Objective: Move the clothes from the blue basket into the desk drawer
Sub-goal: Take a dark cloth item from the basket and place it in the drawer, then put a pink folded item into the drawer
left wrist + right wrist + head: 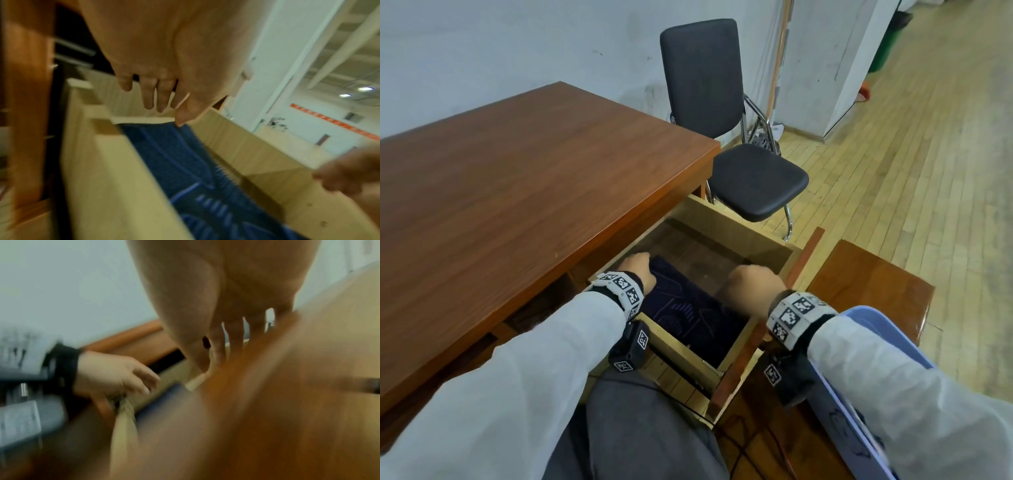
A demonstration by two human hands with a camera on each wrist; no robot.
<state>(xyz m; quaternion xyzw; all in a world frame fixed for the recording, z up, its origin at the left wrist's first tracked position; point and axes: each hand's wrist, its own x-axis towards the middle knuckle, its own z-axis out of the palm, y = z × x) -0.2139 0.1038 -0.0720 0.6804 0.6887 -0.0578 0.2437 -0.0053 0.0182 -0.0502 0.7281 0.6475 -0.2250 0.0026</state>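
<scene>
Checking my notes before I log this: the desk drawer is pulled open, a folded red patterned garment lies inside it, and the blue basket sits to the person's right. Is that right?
One detail is off: the garment is dark blue with lighter blue lines, not red, as the head and left wrist views show. The rest holds: the drawer is pulled open with the garment inside, and the blue basket sits to the person's right.

A black chair (726, 130) stands on wooden floor (911, 171) beside a white wall (517, 44).
</scene>
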